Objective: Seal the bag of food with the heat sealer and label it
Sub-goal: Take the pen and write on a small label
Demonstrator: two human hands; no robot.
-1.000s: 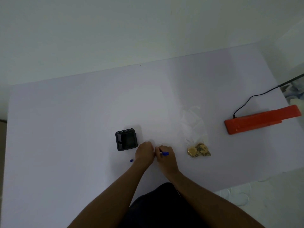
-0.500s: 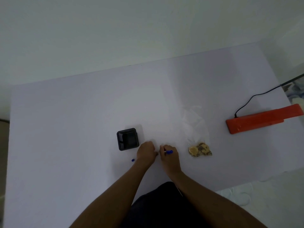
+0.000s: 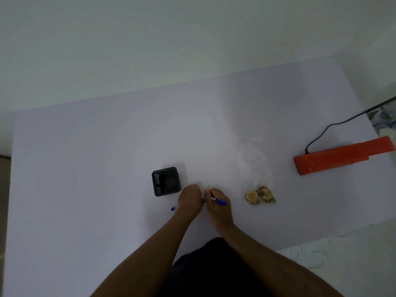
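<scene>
Dark fabric of the person's clothing fills the near edge of the view, and from either side of it two bare forearms reach forward over the pale table [image 3: 85,168], converging toward the middle. The left hand [image 3: 190,200] lies knuckles up, fingers curled down against the surface; whether it pins anything underneath cannot be told. Almost touching it, the right hand [image 3: 217,207] is closed in a writing grip on a blue pen [image 3: 220,202], whose rear end sticks out to the right over the knuckles. A faint pale scrap shows just beyond the two hands, too dim to identify.

Just left of the left wrist sits a small blue cap [image 3: 172,209]. Slightly ahead and left of the left hand stands a black square tray [image 3: 166,181], close to the knuckles but apart from them. To the right of the right hand, with a clear strip of table between, lies the clear bag of food [image 3: 257,179]: its cookies [image 3: 259,195] bunch at the near end, level with the hands, and the crumpled empty plastic stretches away. Further right, well apart, the orange heat sealer [image 3: 340,154] lies near the table's right edge, its black cord [image 3: 330,129] running off that edge. The table's left half and far half lie bare up to the white wall [image 3: 192,39].
</scene>
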